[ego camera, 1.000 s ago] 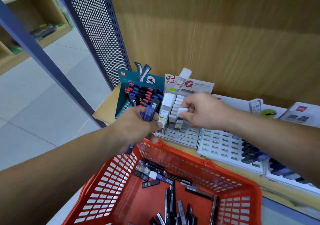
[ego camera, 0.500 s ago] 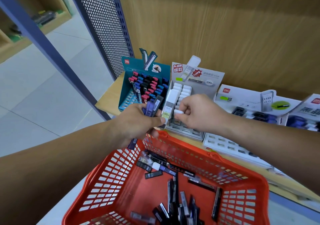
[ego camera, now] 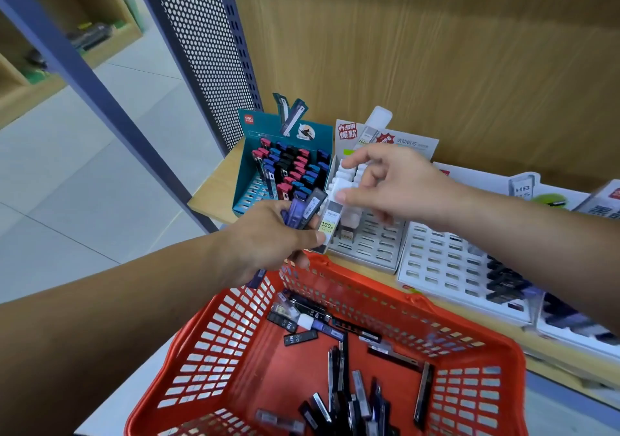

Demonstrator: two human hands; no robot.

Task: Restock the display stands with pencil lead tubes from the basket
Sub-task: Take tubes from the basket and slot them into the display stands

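My left hand (ego camera: 268, 237) grips a bunch of pencil lead tubes (ego camera: 307, 207): purple, black, and a white-capped one labelled 100. It hovers over the far left corner of the red basket (ego camera: 218, 345), where several loose dark tubes (ego camera: 339, 388) lie. My right hand (ego camera: 396, 184) hangs over the grey display stand (ego camera: 372, 248) with fingers spread and nothing in it. Its thumb tip touches a white cap in the rows of white-capped tubes (ego camera: 344, 175) standing there.
A teal stand (ego camera: 250, 194) packed with pink, blue and black tubes sits at the left end of the wooden shelf (ego camera: 214, 194). A white stand (ego camera: 443, 268) with dark tubes lies to the right. A perforated metal panel (ego camera: 204, 50) borders the shelf's left.
My right hand has let go of the white-capped tube it was setting into the grey stand and has opened and lifted slightly. My left hand keeps its bunch.
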